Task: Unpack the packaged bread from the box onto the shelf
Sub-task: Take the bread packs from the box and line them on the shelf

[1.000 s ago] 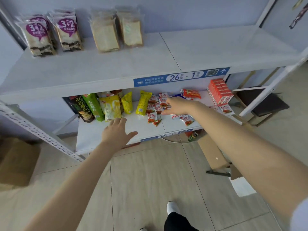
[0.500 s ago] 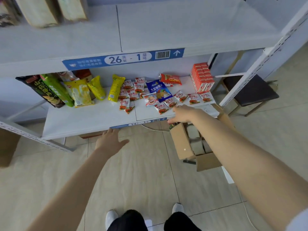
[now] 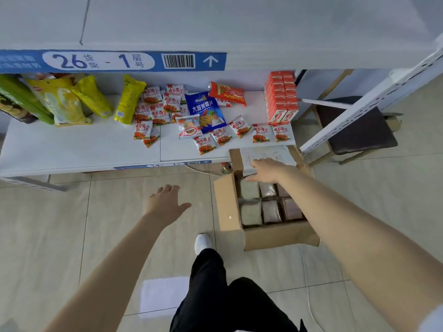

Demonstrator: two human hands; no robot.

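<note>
The packaged bread (image 3: 271, 207) is sitting in an open cardboard box (image 3: 227, 207) on the floor, just beside the lower shelf (image 3: 79, 149) and below its front-right corner. Six packs are showing — approx. two rows of three, standing on edge; the right forearm is covering part of the rear row, so more may be hiding. The right hand (image 3: 268, 171) is reaching over the rear row, fingers extended and spread, gripping nothing; whether it is touching a pack cannot be told. The left hand (image 3: 167, 202) is hovering open over the floor tiles, well apart from the box, also empty. Handling judgement: each pack is looking light and soft, w/ a thin clear film wrap that is probably slippery and crinkly — the slices inside are crushing easily under a hard pinch. Recommended hold: taking a pack by its upper edge or across the two broad faces w/ flat fingers, light pressure only, lifting straight up since the neighbours are packed touching. The lower shelf is carrying other goods: approx. 20 small red-and-white snack sachets (image 3: 148, 111), one blue chip bag (image 3: 206, 111), several yellow bags (image 3: 129, 99) and a stack of red cartons (image 3: 281, 97); exact sachet count cannot be told, as they are overlapping.
</note>
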